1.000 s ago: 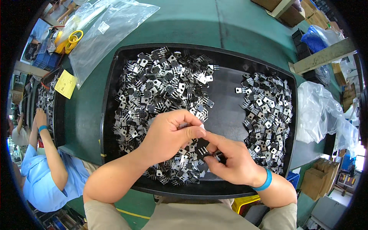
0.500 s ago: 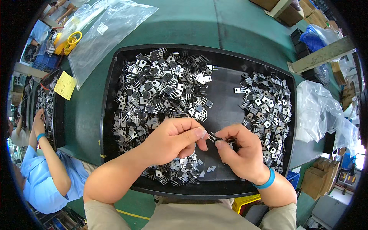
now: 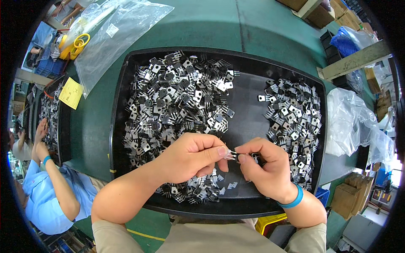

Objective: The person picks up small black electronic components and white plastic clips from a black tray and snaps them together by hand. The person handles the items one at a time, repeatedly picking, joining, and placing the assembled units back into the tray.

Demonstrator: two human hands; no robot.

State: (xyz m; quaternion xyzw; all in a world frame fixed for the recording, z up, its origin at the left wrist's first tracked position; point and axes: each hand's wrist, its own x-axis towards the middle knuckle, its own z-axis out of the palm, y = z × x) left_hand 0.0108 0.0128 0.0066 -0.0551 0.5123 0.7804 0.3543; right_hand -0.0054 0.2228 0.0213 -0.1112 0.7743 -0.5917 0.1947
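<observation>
Over the middle of a black tray [image 3: 249,122], my hands meet fingertip to fingertip. My right hand [image 3: 268,168] is closed, with thumb and forefinger pinching the black body of a three-legged transistor [image 3: 232,154]. Its metal legs point left, toward my left hand [image 3: 192,158]. That hand's thumb and fingers are pressed together at the leg ends, on a small pale piece largely hidden by the fingertips. More dark parts show inside the curl of my right fingers; whether they are held there I cannot tell. A big heap of transistors [image 3: 177,92] fills the tray's left side.
A smaller transistor heap [image 3: 295,114] lies along the tray's right side. Small grey-white pieces [image 3: 232,185] lie near the front. Clear plastic bags [image 3: 122,38] and a yellow paper [image 3: 71,93] rest at left, another bag [image 3: 348,122] at right. A blue-sleeved co-worker [image 3: 59,194] sits left.
The transistor's legs now show more plainly between my fingertips, as my left fingers have shifted slightly downward. The co-worker's second hand has come into sight over the neighbouring tray.
</observation>
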